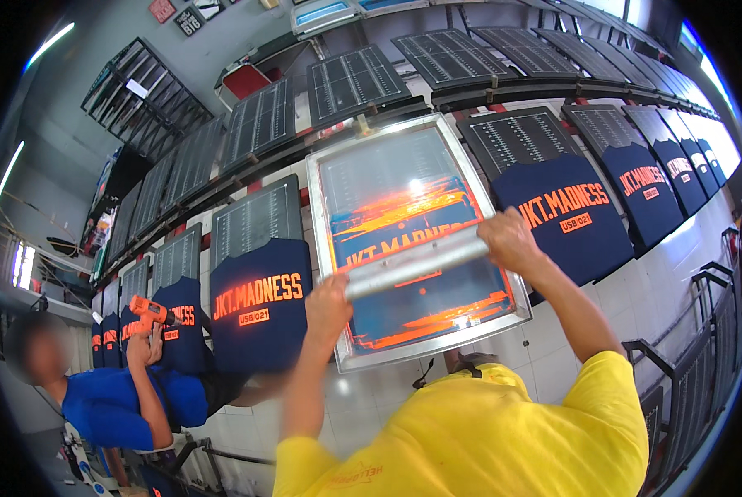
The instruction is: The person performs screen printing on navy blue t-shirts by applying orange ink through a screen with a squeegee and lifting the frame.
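Note:
My left hand [328, 302] and my right hand [510, 240] each grip one end of a long metal squeegee [416, 263]. The squeegee lies slanted across the mesh of a silver-framed printing screen [322, 248]. Orange ink is smeared over the mesh above and below the squeegee, and a navy shirt shows through it. The screen rests on the long white-tiled table [677, 273]. On either side lie navy shirts with orange lettering, one on the left [259, 311] and one on the right [566, 211].
A person in a blue shirt [110, 406] at the lower left points an orange heat gun [149, 311] at more navy shirts. Dark ruled boards [350, 79] line the table's far side. Metal railings [702, 348] stand at the right.

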Demonstrator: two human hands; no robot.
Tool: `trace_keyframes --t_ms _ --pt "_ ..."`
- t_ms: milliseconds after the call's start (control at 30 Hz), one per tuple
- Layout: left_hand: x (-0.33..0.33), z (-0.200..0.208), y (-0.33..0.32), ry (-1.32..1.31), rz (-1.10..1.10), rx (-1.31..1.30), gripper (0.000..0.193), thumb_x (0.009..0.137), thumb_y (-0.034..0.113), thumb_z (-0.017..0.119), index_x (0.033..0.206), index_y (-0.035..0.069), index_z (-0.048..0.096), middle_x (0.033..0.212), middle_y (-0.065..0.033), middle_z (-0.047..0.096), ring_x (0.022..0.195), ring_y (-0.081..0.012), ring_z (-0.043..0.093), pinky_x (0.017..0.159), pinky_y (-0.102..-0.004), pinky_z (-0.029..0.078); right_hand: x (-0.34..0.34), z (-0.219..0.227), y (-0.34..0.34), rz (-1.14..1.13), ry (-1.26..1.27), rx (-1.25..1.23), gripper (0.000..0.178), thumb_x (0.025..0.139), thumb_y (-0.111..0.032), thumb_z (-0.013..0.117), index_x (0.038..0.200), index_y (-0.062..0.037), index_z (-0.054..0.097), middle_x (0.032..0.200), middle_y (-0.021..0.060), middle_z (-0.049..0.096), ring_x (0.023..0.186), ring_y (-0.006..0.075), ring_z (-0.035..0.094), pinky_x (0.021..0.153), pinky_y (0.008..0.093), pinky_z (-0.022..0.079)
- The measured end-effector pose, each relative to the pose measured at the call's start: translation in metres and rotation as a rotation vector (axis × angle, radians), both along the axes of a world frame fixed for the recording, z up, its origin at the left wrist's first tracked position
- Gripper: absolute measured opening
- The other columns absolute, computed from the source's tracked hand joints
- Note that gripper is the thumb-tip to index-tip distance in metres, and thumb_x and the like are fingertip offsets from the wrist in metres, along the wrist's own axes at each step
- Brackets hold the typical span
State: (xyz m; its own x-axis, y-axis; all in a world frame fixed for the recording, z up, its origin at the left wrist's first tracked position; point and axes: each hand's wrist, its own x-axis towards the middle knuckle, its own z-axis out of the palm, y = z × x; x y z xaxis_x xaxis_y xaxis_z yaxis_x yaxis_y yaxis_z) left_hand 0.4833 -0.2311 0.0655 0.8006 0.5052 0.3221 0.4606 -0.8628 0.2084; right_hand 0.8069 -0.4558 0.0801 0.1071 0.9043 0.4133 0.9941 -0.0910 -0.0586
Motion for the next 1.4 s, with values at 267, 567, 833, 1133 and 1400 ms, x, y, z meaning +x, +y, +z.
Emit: trace_keyframes --t_ms 267,567,833,1133,1400 --pt "-0.058 -0.05 -0.089 0.026 -0.014 -0.053 0.034 0.07 -0.007 0.06 0.102 0.004 0.063 0.107 -0.0098 0.067 0.092 -0.0288 0.068 0.079 -0.0373 0.057 -0.073 -0.057 -0.087 -0.03 0.058 0.025 0.02 0.061 -0.004 0.068 0.08 -0.0062 0.061 0.088 0.0074 0.066 0.084 0.0235 0.063 0.074 0.0384 0.044" --pt "-0.074 -0.073 -0.124 0.077 -0.012 -0.097 0.048 0.068 -0.01 0.059 0.115 -0.003 0.057 0.127 -0.0167 0.054 0.124 -0.0366 0.052 0.102 -0.0423 0.046 -0.104 -0.069 -0.123 -0.092 0.125 -0.204 0.062 0.064 -0.033 0.082 0.111 -0.0023 0.057 0.12 0.0134 0.056 0.117 0.0296 0.051 0.092 0.0418 0.042" --pt "-0.081 -0.052 -0.128 0.202 -0.044 -0.256 0.059 0.082 0.014 0.065 0.134 -0.005 0.046 0.144 -0.0237 0.042 0.136 -0.0414 0.039 0.117 -0.0473 0.027 -0.097 -0.064 -0.129 -0.073 0.363 -0.071 0.055 0.072 -0.028 0.08 0.116 -0.0016 0.059 0.127 0.0164 0.056 0.121 0.0335 0.051 0.097 0.0435 0.042" --pt "-0.1 -0.118 -0.046 -0.223 0.5 -0.51 0.032 0.093 0.017 0.057 0.115 -0.006 0.063 0.118 -0.0227 0.063 0.107 -0.0376 0.061 0.094 -0.0409 0.047 -0.036 -0.122 -0.107 -0.557 0.768 0.244 0.032 0.091 -0.005 0.055 0.121 0.0044 0.057 0.111 0.0236 0.064 0.102 0.0397 0.061 0.091 0.043 0.049" --pt "-0.1 -0.135 -0.02 -0.084 0.607 -0.523 0.027 0.092 0.02 0.058 0.098 -0.003 0.071 0.097 -0.0229 0.069 0.089 -0.0412 0.066 0.081 -0.0441 0.051 -0.02 -0.146 -0.087 -0.667 1.17 0.339 0.025 0.094 -0.002 0.052 0.116 0.003 0.062 0.098 0.0121 0.07 0.087 0.0171 0.064 0.082 0.0299 0.05"
